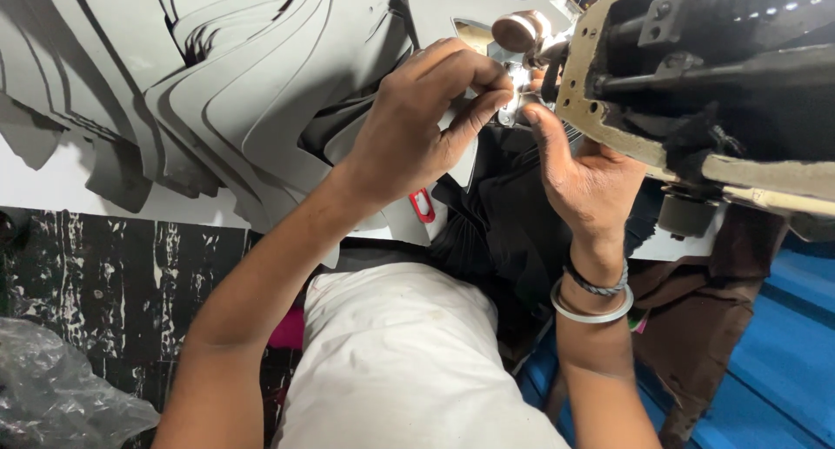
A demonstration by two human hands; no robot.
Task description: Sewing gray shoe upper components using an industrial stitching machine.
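A thin grey cut piece (464,149) of sheet material sat at the needle area of the sewing machine (696,75), its edge pinched between the thumb and curled fingers of the left hand (417,127). It looked light and flexible, something like synthetic leather or stiff foam-backed fabric, likely to bend rather than crease and best held close to the working edge where it could be steered flat. The left hand was closed on that edge, thumb pressed against the forefinger, with the piece running down and away beneath the palm. The right hand (583,179) stood just beside it, thumb up against the small metal parts (522,97) under the machine head, fingers wrapped behind; whether it gripped anything could not be told. A round brown knob (519,30) showed just above both hands. Further out, a fanned stack of similar grey cut pieces (217,75) lay across the white table (52,188). Crumpled clear plastic (52,388) lay at the lower left, and a blue surface (783,353) at the right.
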